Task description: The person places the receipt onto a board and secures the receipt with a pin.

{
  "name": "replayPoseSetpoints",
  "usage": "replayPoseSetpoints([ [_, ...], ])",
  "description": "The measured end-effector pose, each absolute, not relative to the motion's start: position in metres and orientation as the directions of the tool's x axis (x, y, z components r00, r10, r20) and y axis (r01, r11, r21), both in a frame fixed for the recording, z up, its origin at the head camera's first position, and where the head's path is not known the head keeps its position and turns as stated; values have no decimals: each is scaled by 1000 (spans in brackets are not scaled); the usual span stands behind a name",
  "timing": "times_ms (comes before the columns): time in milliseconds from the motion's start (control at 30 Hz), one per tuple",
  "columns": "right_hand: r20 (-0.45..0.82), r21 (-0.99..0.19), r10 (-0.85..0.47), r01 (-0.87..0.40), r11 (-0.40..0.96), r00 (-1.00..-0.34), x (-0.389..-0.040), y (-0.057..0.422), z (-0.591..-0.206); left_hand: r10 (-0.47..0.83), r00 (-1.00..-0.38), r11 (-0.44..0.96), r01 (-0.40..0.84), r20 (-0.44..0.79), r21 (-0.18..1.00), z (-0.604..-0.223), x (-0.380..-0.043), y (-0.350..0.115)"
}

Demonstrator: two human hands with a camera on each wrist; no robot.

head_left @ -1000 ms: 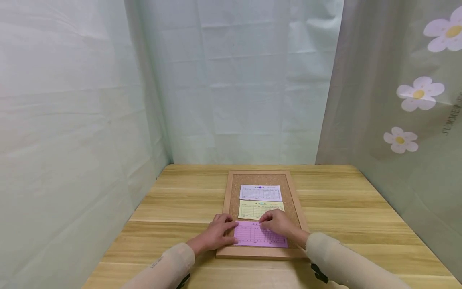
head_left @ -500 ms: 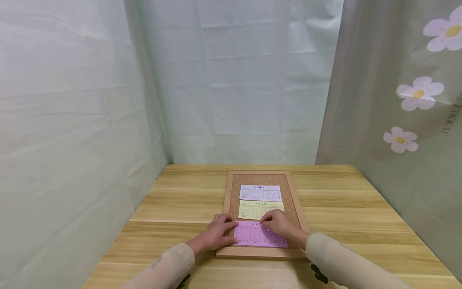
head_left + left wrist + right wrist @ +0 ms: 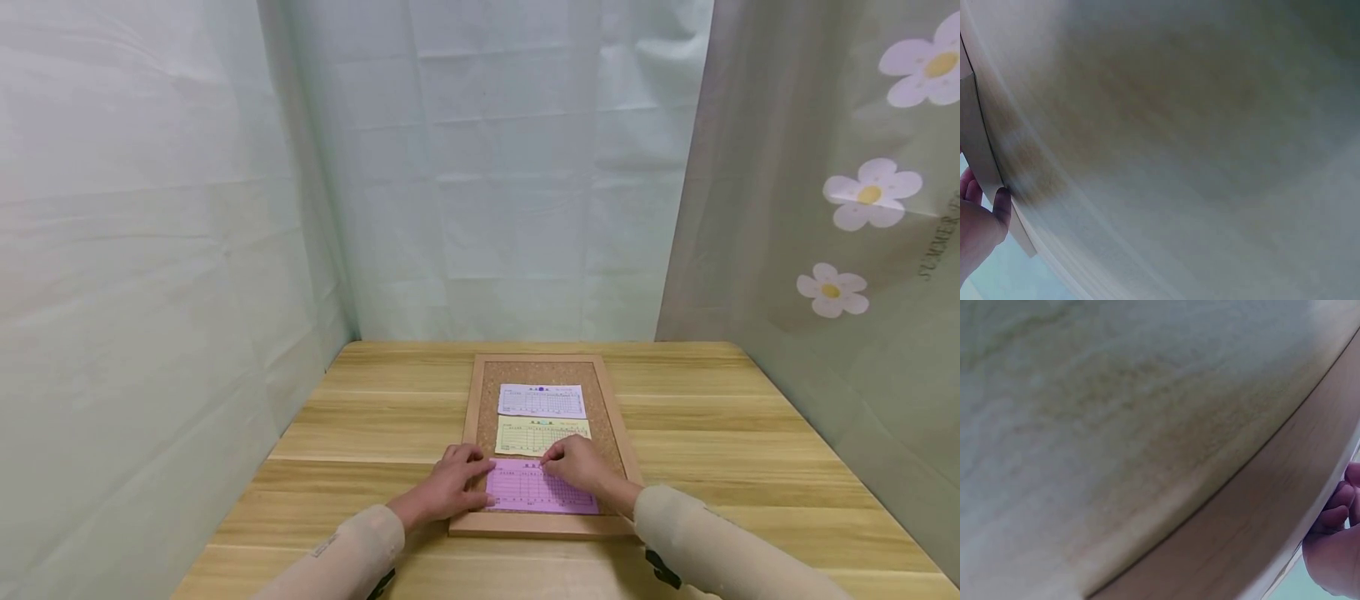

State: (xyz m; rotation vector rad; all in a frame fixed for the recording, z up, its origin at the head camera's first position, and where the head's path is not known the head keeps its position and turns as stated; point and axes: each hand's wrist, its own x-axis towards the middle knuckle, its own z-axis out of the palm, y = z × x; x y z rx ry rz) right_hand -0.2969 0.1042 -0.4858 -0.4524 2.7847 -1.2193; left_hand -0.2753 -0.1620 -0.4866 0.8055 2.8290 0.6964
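Note:
A framed cork board (image 3: 611, 425) lies on the wooden table. Three printed slips run down it: a pale lilac one (image 3: 540, 402) with a purple push pin (image 3: 541, 389), a yellow one (image 3: 517, 436) with a pale pin (image 3: 545, 422), and a pink one (image 3: 536, 492) nearest me. My left hand (image 3: 447, 485) rests at the pink slip's left edge, index finger at the upper corner and thumb at the lower. At the slip's top middle my right hand (image 3: 581, 464) pinches a small push pin, almost wholly hidden by the fingertips. The wrist views show the hands only at their edges.
The wooden table (image 3: 720, 433) extends on both sides of the board. Pale curtains (image 3: 510, 183) hang behind it and at the left, and a curtain with printed flowers (image 3: 873, 196) hangs at the right.
Almost nothing differs. Both hands keep their places at the pink slip, with only a very slight shift of the right hand and sleeve.

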Motion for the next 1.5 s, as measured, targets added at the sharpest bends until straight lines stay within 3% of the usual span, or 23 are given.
replayPoseSetpoints([
  [1500,55,-714,-294,-243,657,-954,-296,104,-488,559,-828,723,510,40,465,-488,-278,-164],
])
